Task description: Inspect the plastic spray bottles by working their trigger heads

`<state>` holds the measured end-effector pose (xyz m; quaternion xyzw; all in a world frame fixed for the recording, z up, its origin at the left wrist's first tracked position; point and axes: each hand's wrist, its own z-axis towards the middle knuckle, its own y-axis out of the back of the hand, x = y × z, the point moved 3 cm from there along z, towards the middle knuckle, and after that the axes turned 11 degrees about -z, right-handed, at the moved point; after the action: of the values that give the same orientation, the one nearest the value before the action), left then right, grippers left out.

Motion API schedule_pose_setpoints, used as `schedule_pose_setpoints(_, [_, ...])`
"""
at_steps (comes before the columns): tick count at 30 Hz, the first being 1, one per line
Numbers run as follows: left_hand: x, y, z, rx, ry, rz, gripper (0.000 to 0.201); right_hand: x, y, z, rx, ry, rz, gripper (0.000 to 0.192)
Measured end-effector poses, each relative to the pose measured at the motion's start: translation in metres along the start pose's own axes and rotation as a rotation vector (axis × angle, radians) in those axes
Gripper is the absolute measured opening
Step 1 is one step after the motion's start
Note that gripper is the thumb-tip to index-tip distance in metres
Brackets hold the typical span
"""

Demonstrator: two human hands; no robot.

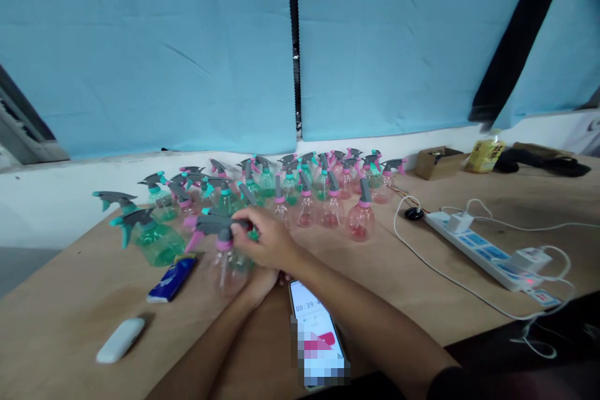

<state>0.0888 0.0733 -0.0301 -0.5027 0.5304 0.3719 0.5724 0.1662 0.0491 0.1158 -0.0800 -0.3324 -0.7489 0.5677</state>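
Clear plastic with a pink collar, a spray bottle [225, 265] stands upright on the wooden desk [70, 312], just ahead of the person and slightly left of centre. The right hand [267, 240] reaches across from the right, fingers curled over the grey trigger head, which points left. The left hand [257, 281] sits lower, wrapped around the bottle's body, largely hidden behind it. Both hands touch it. A phone [312, 319] lies nearer the person; more bottles [328, 200] stand behind.
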Motion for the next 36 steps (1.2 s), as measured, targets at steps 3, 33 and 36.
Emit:
schedule_pose_setpoints(3, [-0.007, -0.003, -0.005, -0.012, -0.027, -0.02, 0.023, -0.017, 0.025, 0.0, -0.218, -0.08, 0.088, 0.017])
schedule_pose_setpoints(33, [-0.019, -0.002, -0.002, 0.003, -0.001, -0.309, 0.021, -0.125, 0.024, -0.03, 0.34, -0.391, 0.563, 0.015])
schedule_pose_setpoints(36, [-0.02, -0.002, -0.002, 0.01, 0.007, -0.302, 0.022, -0.119, 0.024, -0.029, 0.267, -0.444, 0.588, 0.013])
